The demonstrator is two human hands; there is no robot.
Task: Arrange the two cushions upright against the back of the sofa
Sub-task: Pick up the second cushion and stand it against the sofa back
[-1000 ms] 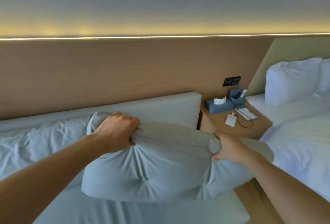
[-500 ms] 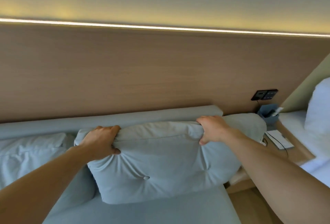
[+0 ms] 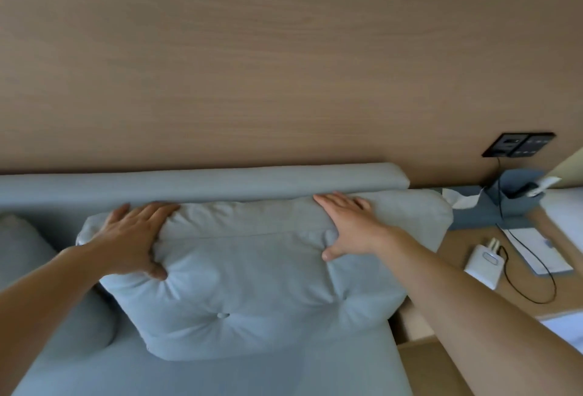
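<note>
Head camera looks down over both forearms at a grey tufted cushion (image 3: pixel 252 272) standing upright on the sofa seat (image 3: pixel 220 373), its top edge leaning against the sofa back (image 3: pixel 202 179). The left hand (image 3: pixel 132 238) lies flat on the upper left corner and the right hand (image 3: pixel 347 225) on the upper right; on both, the fingers are spread and pressing, thumbs dug into the front face, nothing pinched between them. The stuffing dents deeply under each thumb, so I'd judge it soft and light, easy to shape but inclined to slump; the top corners look the best place to hold or pat it. A second cushion (image 3: pixel 34 275) sits at the left edge, partly hidden by the arm, and whether it stands properly upright I cannot tell. Off to the right, a bedside worktop (image 3: pixel 457 250) carries a white charger (image 3: pixel 484 264).
</note>
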